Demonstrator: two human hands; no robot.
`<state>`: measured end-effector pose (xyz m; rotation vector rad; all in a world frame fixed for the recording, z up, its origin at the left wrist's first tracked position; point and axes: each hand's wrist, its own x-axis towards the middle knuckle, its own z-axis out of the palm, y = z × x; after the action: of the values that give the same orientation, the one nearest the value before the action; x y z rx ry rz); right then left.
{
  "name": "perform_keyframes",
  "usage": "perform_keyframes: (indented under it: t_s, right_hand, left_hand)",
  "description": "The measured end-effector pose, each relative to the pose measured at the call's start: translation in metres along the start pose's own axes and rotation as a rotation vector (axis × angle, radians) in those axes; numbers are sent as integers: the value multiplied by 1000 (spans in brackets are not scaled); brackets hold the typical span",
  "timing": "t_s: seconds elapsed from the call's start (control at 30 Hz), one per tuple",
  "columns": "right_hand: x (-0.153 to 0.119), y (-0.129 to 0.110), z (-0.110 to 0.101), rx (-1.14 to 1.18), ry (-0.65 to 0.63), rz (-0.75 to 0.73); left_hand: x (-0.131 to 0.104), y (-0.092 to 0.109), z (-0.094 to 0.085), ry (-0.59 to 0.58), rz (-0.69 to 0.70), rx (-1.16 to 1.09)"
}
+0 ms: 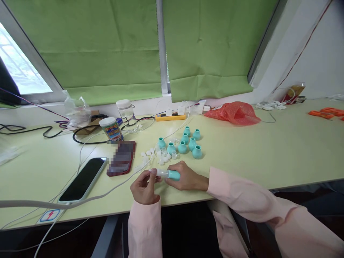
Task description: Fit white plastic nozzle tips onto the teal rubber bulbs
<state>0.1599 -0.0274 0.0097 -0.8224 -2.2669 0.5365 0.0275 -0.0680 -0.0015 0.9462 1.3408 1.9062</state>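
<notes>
Near the table's front edge my right hand [182,175] is wrapped round a teal squeeze bulb [174,175], which lies sideways. A clear plastic nozzle [162,173] sticks out of the bulb's neck to the left. My left hand [145,186] pinches the whitish far end of that nozzle between thumb and fingers. Just beyond my hands, several more teal bulbs [197,152] stand with their necks up. Beside them lies a loose pile of small clear plastic cups [174,154] and white pieces [146,154], too small to make out fully.
Left of my hands are a phone [83,181] and a red-cased phone [129,157]. A white cable [118,185] crosses the table near my left hand. Further back stand a printed tub [111,129], a clear bottle [127,116], a yellow power strip [170,117] and red bubble wrap [233,113].
</notes>
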Motion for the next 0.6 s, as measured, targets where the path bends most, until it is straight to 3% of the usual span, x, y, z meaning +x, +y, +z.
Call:
perform_keyframes:
  t_s: [0.1,0.27,0.6]
  right_hand:
    - [1,-2,-2,232,-96,148]
    - [5,0,-7,662,-371,421]
    - [11,10,-6,1067,-559,592]
  left_hand:
    - [-1,2,1,9,0,8]
    - [-1,4,1,-22,42,26]
    - [0,6,-1,-132,107,68]
